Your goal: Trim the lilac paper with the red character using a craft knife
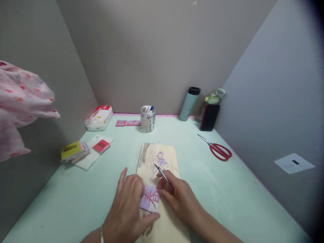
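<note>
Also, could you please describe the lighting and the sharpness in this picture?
In the head view, soft light leaves the left wall darker than the right wall; head view again: dark blur fills the upper right corner; also head view: the print on the yellow pad is too soft to read, while the red character on the purple card is legible.

We cannot fully see left side of purple square block with red character (pixel 149 199), partly behind left hand (pixel 129 199). Rear of slim silver metal knife (pixel 164 175) lost to us inside right hand (pixel 181 195). Pale wooden board (pixel 168 227) runs off bottom edge; pink flowered cloth (pixel 22 98), off left. Print on yellow paper packet (pixel 72 150) too small for us.
</note>
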A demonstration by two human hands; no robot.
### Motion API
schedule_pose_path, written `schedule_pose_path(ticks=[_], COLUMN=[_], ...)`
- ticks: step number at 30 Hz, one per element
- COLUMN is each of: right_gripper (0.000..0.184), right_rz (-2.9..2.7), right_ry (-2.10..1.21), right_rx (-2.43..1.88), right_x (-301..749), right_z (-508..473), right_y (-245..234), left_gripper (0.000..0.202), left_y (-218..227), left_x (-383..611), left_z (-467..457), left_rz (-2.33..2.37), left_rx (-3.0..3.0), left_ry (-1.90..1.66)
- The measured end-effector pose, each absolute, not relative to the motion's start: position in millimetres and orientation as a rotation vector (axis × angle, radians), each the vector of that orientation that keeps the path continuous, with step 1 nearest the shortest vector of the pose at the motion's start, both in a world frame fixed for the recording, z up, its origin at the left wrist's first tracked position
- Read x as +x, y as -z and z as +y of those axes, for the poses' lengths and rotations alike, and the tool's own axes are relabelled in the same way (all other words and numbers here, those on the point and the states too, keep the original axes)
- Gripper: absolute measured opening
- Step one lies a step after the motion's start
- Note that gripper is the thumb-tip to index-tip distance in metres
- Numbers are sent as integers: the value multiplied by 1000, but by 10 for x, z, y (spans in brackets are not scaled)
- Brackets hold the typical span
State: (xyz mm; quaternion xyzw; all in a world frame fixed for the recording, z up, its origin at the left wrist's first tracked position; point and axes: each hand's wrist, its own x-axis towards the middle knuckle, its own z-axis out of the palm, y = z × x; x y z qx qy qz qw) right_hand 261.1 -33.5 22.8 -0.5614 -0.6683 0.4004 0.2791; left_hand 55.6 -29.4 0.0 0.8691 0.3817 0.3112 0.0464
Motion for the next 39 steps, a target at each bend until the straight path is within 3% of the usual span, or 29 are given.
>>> schedule_pose_path(ticks=[17, 22, 26, 31, 39], right_gripper=[8, 18, 13, 34, 40], right_rz=[-2024, -1976, -1909, -1986, -2229], right_ry=[-813, -610, -740, -791, -613], right_rx=[-1521, -1579, -1562, -1473, -1273], right_x=[2592, 2691, 2852, 2948, 3048], right_z=[-333, -285, -242, -307, -368], right_y=[-249, -138, -228, -390, -251], left_gripper=[38, 41, 40, 47, 44], left_y=[-28, -16, -19, 8, 105], left_x=[525, 500, 417, 338, 290], left_z=[-306, -296, -258, -205, -151], left_rz=[1100, 1115, 1144, 1169, 1212], left_rx=[2621, 2574, 2553, 2528, 2459], left_ry=[-933, -909, -854, -801, -837])
